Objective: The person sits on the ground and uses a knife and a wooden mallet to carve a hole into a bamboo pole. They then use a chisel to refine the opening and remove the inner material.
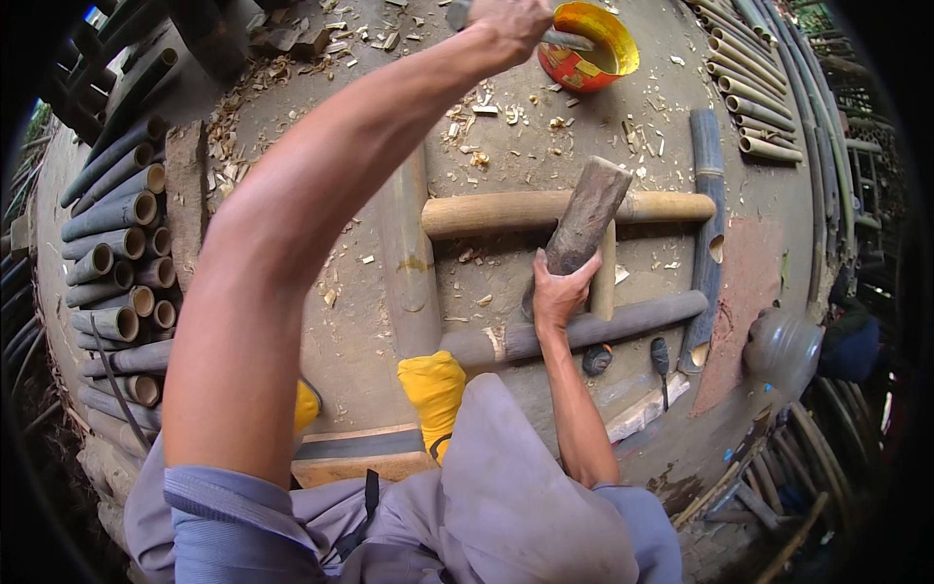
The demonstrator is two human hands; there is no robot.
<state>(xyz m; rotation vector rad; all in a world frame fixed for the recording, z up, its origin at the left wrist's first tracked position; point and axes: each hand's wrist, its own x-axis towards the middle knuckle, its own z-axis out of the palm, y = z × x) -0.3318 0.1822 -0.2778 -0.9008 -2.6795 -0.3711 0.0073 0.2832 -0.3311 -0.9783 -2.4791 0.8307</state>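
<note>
My left hand (511, 27) is raised at the far side, closed round a grey tool (572, 40) that sticks out on both sides of the fist. Its kind is hard to make out; one end overlaps the bucket's rim in the picture. My right hand (566, 289) grips the lower end of a rough wooden block (590, 206). The block slants across a tan bamboo pole (491, 213) of a frame on the ground. A grey bamboo pole (623, 326) lies nearer, with a short upright piece (604, 277) between the two. Thicker poles stand at the left (413, 263) and right (707, 175).
A red and yellow bucket (584, 68) stands at the back. A dark tape measure (596, 360) and a screwdriver (661, 358) lie by the near pole. Cut bamboo is stacked left (122, 243) and right (754, 83). A clear plastic jar (784, 346) sits at right; shavings litter the ground.
</note>
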